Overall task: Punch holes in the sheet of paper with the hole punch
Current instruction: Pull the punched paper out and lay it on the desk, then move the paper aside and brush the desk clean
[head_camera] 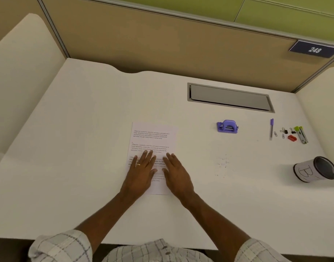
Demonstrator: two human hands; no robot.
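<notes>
A printed sheet of paper (154, 138) lies flat on the white desk (77, 129), a little left of centre. My left hand (142, 170) rests flat on its lower left part, fingers straight, a ring on one finger. My right hand (176, 173) lies flat on the lower right part of the sheet, fingers straight. A purple hole punch (227, 126) stands on the desk to the right of the sheet, well apart from both hands and from the paper.
A grey cable hatch (229, 97) is set in the desk behind the punch. At far right lie a purple pen (271, 128), paper clips, binder clips, a red piece and a stapler (302, 134). A tipped cup marked "B" (313, 169) lies at right. Partition walls enclose the desk.
</notes>
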